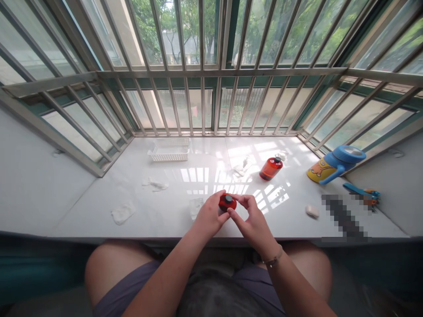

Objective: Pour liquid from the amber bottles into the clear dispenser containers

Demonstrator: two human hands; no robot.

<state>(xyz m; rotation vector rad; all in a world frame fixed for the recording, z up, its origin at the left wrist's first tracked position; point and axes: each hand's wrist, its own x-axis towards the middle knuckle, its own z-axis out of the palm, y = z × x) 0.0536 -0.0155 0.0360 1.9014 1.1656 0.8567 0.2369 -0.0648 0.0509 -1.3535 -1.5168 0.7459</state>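
Near the front edge of the white sill-like tabletop stands a small red bottle [227, 203] with a black cap, between my two hands. My left hand [212, 213] is wrapped around its left side, thumb in front. From the other side, my right hand [248, 215] has its thumb and forefinger at the bottle's right edge, the fingers curved and touching it. Part of the bottle's body is hidden by my fingers. A second red bottle [271, 169], also black-capped and partly filled, stands farther back to the right. A clear, see-through item [196, 208] lies left of my left hand.
A white perforated basket [169, 150] sits at the back left. Crumpled white tissues [123, 213] lie around the white tabletop [99, 198]. To the right are a blue and yellow cup [336, 164], a small pale object [312, 212] and a blue strap [355, 189]. Metal bars [218, 105] close off the back.
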